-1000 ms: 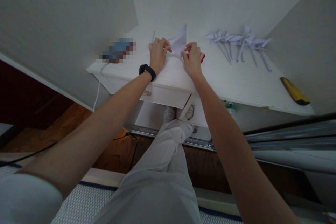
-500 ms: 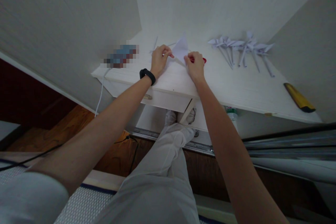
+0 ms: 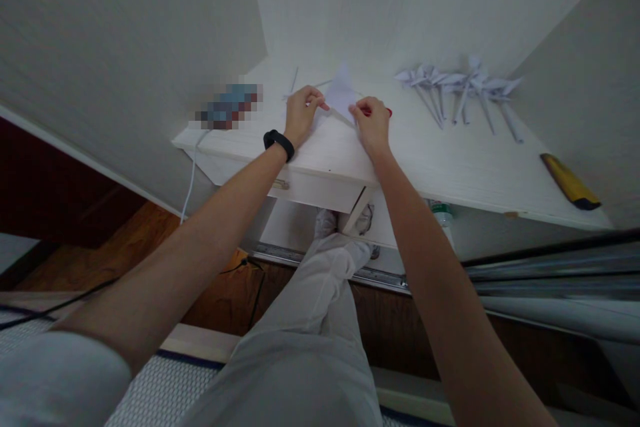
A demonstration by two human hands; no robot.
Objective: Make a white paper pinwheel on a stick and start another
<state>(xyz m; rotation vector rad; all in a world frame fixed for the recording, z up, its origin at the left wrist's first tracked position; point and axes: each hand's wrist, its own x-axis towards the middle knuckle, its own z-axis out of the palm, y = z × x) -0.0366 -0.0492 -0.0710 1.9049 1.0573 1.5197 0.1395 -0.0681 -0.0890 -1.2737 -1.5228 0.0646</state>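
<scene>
White paper sheet (image 3: 341, 90) is between your two hands in the head view, over the white desktop (image 3: 430, 157), peak pointing away from you. Lower edge shows a narrow band, slanting down toward your right.

Your left hand (image 3: 301, 113): thumb and forefinger pinching the sheet at its lower left corner, other fingers curled. Black wristband (image 3: 279, 145) on that wrist.

Your right hand (image 3: 371, 123): thumb and forefinger pinching the lower right edge. A red object (image 3: 389, 112) sticks out past the curled fingers on the outer side; mostly hidden, can't tell what it is.

Thin white stick (image 3: 295, 77) on the desktop just beyond your left hand. Far right of your hands, a row of folded paper pieces (image 3: 463, 80) with paper stems aimed toward you. Yellow and black object (image 3: 570, 181) near the desktop's right end.

On the left, a pixelated item (image 3: 230, 107) with a white cable (image 3: 193, 177) running down over the desktop edge.

Below: white drawer (image 3: 320, 191) under the desktop, bottle (image 3: 443, 212) with a green label right of your right forearm, your feet under the drawer
</scene>
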